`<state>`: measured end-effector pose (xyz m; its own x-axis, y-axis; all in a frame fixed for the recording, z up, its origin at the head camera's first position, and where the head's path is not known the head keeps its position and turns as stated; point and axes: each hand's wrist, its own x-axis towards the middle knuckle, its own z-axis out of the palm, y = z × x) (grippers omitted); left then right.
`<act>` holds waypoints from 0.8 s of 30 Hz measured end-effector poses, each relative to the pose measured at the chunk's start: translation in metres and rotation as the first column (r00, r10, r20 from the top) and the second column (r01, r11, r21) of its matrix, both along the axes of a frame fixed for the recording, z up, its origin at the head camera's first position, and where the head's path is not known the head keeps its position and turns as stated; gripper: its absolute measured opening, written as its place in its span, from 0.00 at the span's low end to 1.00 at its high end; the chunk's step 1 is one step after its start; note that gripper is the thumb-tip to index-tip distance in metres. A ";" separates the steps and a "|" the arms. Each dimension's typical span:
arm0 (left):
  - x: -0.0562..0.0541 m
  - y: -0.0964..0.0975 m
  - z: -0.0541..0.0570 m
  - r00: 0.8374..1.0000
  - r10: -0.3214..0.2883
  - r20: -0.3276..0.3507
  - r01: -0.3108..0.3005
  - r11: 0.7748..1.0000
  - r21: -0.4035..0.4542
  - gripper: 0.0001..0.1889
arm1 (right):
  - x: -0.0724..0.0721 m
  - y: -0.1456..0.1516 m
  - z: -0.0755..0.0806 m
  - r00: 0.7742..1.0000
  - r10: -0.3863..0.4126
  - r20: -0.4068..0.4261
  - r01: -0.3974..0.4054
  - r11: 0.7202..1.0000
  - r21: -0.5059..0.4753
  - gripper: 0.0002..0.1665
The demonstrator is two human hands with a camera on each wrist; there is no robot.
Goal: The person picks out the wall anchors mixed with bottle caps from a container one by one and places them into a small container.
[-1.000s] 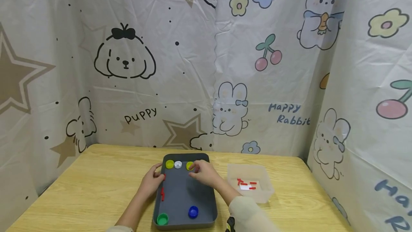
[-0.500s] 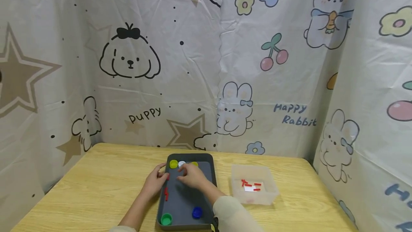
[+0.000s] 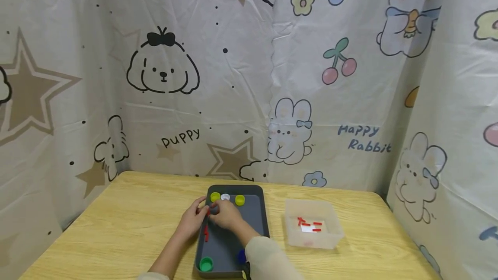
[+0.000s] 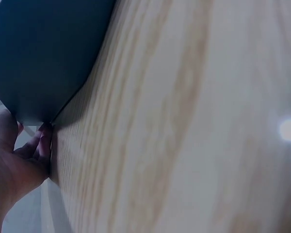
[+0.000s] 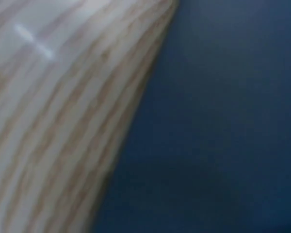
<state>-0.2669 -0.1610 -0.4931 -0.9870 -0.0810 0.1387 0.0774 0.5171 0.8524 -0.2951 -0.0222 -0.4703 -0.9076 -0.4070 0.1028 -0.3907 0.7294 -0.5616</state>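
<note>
The grey tray (image 3: 254, 211) lies on the table, held at its left wall by my left hand (image 3: 193, 218), thumb at the rim. In the left wrist view, the left hand's (image 4: 19, 162) fingers curl beneath the tray's (image 4: 43, 58) edge. My right hand (image 3: 227, 216) is inside the tray, fingertips beside the left thumb and a small red piece (image 3: 208, 212); whether they pinch it is hidden. Other red pieces (image 3: 206, 233) lie along the left wall. At the far end sit a yellow cap (image 3: 215, 196), a white cap (image 3: 225, 196) and a second yellow cap (image 3: 240, 200).
A green cap (image 3: 206, 264) stands in the near left corner, and a blue cap (image 3: 242, 256) is partly behind the right sleeve. Right of the tray, a translucent box (image 3: 332, 228) holds several red sticks (image 3: 306, 224) on the wooden table (image 3: 128, 219). A printed curtain surrounds it.
My right hand has moved left from the right-hand yellow cap, past the white cap, to the left thumb. My left hand stays at the tray wall. The head view has shifted slightly.
</note>
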 end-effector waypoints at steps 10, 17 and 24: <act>0.002 0.000 0.002 1.000 -0.002 -0.004 0.002 1.000 -0.004 0.23 | 0.003 -0.008 -0.001 0.998 -0.058 -0.037 0.062 0.994 0.094 0.21; 0.003 0.002 0.000 1.000 -0.006 0.018 0.006 1.000 0.005 0.22 | 0.003 -0.009 -0.001 0.997 -0.065 -0.033 0.068 0.991 0.117 0.16; 0.004 0.001 0.002 1.000 -0.006 0.023 0.006 1.000 0.000 0.23 | 0.003 -0.007 0.001 0.998 -0.058 -0.030 0.060 0.995 0.079 0.15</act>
<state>-0.2632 -0.1603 -0.4908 -0.9903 -0.0754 0.1165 0.0611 0.5171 0.8537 -0.2919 -0.0295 -0.4697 -0.9276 -0.3606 0.0973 -0.3600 0.7937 -0.4903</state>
